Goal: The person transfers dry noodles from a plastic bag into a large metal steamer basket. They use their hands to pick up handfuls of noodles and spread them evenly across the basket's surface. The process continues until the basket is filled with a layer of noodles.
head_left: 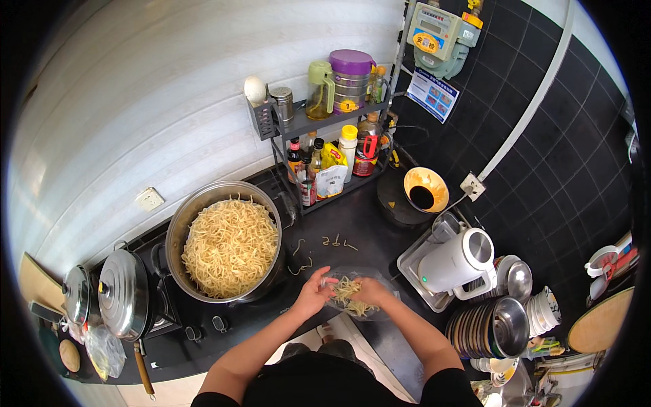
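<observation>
A clear plastic bag (389, 285) lies on the black counter before me, with a clump of pale noodles (356, 307) inside it. Over the bag's left edge is my left hand (311, 293), its fingers apart and slightly curled; whether they touch the plastic film is unclear. My right hand (370, 290) reaches in from the right, its fingers gripping the noodles and partly hidden by them. To the left, a large steel pot (174, 254) is heaped with the same kind of noodles (229, 246). A few stray noodle strands (335, 241) lie on the counter beyond my hands.
A condiment rack (335, 123) holds bottles and jars by the wall. At right are a white electric appliance (450, 264) on a metal tray (407, 262) and stacked bowls (470, 325). A bowl of dark liquid (422, 196) sits behind. Lidded pans (122, 292) stand left.
</observation>
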The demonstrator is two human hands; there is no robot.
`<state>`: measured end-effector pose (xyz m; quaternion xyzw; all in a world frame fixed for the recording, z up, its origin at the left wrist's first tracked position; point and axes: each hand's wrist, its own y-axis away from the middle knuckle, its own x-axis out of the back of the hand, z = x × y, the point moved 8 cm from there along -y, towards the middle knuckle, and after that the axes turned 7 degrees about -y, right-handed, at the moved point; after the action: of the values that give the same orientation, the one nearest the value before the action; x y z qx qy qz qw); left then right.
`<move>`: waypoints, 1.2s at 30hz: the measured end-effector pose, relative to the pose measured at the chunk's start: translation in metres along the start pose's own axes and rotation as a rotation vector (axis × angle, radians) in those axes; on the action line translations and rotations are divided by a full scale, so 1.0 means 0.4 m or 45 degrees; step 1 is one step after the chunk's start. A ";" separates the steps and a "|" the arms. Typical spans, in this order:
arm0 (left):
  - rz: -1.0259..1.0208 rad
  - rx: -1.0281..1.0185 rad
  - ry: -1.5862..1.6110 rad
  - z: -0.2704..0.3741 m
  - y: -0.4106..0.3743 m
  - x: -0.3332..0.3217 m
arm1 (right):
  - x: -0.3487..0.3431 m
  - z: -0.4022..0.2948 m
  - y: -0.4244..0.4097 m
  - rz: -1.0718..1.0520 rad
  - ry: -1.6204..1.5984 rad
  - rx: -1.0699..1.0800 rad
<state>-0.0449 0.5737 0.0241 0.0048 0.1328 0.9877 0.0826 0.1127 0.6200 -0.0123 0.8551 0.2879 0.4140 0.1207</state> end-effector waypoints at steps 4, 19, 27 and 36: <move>0.036 0.001 -0.082 -0.018 0.008 0.017 | 0.059 -0.065 0.051 -0.136 -0.127 -0.024; 0.338 -0.222 -0.191 0.249 0.227 0.185 | 0.310 -0.469 0.028 -0.227 -0.297 0.383; 0.870 -0.378 0.019 0.269 0.402 0.443 | 0.169 -0.835 -0.160 -0.350 -0.306 0.630; 1.165 -0.277 0.128 0.210 0.549 0.553 | -0.045 -1.033 -0.234 -0.118 -0.062 1.071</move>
<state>-0.2959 0.4231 0.1601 0.0065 0.0167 0.9298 -0.3676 -0.2540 0.6716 0.1943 0.8255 0.4669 0.2343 -0.2138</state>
